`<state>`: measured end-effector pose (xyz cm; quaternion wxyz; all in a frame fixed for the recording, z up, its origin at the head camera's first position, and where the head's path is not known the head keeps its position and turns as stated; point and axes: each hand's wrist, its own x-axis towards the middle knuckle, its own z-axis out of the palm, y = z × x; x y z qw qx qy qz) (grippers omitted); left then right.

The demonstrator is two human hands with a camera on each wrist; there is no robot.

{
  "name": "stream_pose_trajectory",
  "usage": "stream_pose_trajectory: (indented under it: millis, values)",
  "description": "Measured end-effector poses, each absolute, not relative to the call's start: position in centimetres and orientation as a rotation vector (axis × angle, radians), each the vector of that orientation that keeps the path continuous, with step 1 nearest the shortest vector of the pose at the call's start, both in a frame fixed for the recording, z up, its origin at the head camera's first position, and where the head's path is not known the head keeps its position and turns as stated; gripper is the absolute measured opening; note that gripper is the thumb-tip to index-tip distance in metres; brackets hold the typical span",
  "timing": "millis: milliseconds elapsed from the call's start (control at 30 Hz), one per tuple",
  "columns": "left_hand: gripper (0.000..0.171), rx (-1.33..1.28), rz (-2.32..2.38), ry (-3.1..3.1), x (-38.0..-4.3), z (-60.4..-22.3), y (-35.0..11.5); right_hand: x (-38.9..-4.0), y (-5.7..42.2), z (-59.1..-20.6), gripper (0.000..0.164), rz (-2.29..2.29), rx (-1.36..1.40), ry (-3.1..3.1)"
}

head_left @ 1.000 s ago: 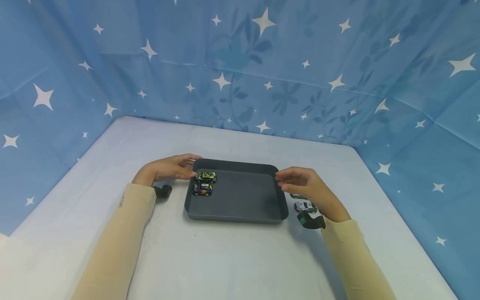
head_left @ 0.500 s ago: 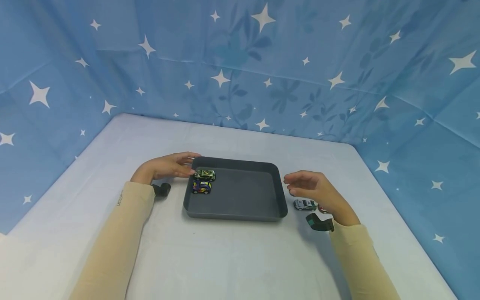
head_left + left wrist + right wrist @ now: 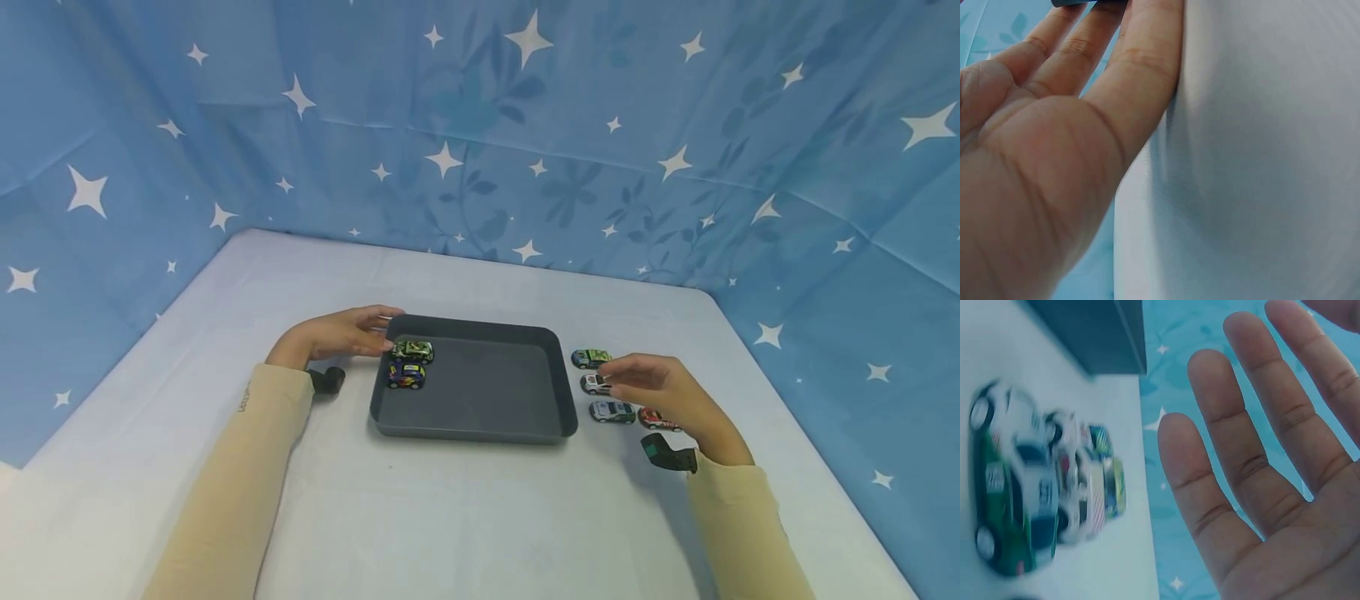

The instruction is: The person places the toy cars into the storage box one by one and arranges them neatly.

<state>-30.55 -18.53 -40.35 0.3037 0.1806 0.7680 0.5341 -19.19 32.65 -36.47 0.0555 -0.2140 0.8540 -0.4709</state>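
A dark grey tray [image 3: 472, 392] lies on the white table, with a camouflage toy car [image 3: 412, 352] and a blue-purple toy car [image 3: 406, 376] at its left side. My left hand [image 3: 333, 335] rests at the tray's left edge, fingers fairly straight and thumb tip at the rim by the camouflage car. Right of the tray, my right hand [image 3: 663, 387] hovers with fingers extended, holding nothing. Below and around it are a green-blue toy car [image 3: 591, 358], a white toy car [image 3: 595, 384] partly hidden by fingers, a silver-green toy car [image 3: 612, 412] and a red toy car [image 3: 660, 419].
A white cloth covers the table [image 3: 465, 517]. Blue curtains [image 3: 337, 150] with white stars stand behind it and at both sides. Each wrist wears a small dark camera, such as the right wrist camera [image 3: 667, 452].
My right hand has moved away from the tray's right rim, rightward and nearer to me, over the toy cars, uncovering several of them. The left hand has stayed at the tray's left edge.
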Motion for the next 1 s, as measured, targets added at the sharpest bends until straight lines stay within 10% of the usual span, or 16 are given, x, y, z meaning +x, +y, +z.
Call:
stream_pose_trajectory:
  millis: [1000]
  values:
    - [0.082, 0.479, 1.405, 2.051, -30.5, -40.5, -18.6, -17.8, 39.3, -38.8, 0.033, -1.073, -0.454, 2.870]
